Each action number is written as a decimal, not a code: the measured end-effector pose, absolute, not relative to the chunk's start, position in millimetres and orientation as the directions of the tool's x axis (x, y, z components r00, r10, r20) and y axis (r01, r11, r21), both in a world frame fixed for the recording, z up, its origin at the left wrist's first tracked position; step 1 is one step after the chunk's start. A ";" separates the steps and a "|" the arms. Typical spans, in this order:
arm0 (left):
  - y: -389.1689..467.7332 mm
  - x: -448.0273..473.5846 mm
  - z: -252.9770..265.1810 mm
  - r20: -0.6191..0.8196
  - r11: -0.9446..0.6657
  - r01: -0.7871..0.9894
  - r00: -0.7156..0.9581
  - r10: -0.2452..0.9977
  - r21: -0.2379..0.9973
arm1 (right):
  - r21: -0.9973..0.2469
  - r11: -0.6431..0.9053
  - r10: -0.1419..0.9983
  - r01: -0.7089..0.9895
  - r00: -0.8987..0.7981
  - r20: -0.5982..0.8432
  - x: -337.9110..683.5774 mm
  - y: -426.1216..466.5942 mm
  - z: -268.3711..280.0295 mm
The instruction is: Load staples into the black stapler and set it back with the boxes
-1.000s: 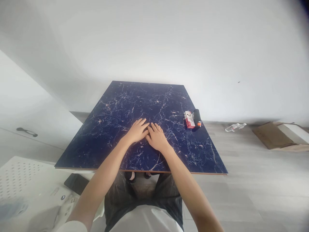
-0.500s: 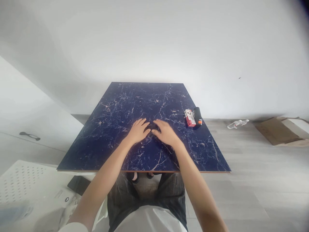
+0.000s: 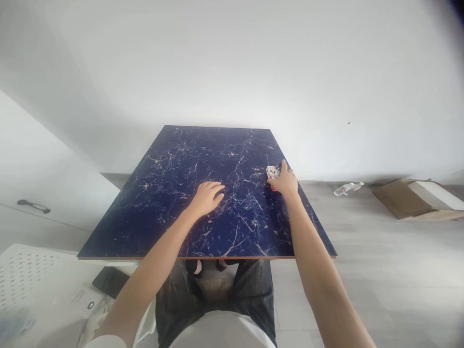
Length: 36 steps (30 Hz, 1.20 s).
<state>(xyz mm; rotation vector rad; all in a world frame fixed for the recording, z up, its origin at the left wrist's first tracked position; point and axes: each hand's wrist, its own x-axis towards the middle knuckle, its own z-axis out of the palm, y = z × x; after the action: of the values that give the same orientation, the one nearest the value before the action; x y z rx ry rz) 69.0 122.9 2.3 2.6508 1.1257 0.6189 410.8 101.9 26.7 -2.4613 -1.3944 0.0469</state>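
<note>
My left hand [image 3: 208, 199] rests on the dark blue marbled table [image 3: 203, 150], its fingers slightly bent and apart, holding nothing. Farther right, my right hand [image 3: 285, 183] is at a small red-and-white box [image 3: 272, 171] near the table's right edge. The thumb lies at the box's left side and the index finger reaches past its far right, so the hand spans the box. My palm and fingers cover most of the black object with an orange patch that stood beside the box.
Clear plastic bottles [image 3: 348, 188] lie on the grey floor, with an open cardboard box [image 3: 402, 198] farther right. At the left are a cabinet handle [image 3: 33, 206], a white perforated surface [image 3: 21, 275] and a dark flat object [image 3: 110, 281]. A white wall stands behind the table.
My right hand has left the table's middle and moved right onto the red-and-white box, which has shifted slightly left. My left hand has stayed in place. The view has shifted a little.
</note>
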 end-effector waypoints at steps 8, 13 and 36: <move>126.5 47.3 9.1 0.346 -0.611 0.700 0.507 0.789 0.369 | -0.371 -0.313 0.913 0.874 0.385 0.136 295.1 135.9 25.1; 115.1 1.4 8.8 0.391 -0.517 0.789 0.384 0.836 0.332 | -0.454 -0.184 0.953 0.872 0.271 0.134 195.3 155.8 28.3; 116.4 -115.8 0.5 0.450 -0.183 0.904 -0.012 0.893 0.387 | -0.839 -0.154 0.986 0.522 0.134 -0.097 -40.5 161.8 46.4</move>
<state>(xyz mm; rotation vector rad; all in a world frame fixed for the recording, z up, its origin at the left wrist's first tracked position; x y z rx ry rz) -115.8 116.4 0.5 2.2202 2.0193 0.9870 -40.5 161.8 46.4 -1.7631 -1.4583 0.9082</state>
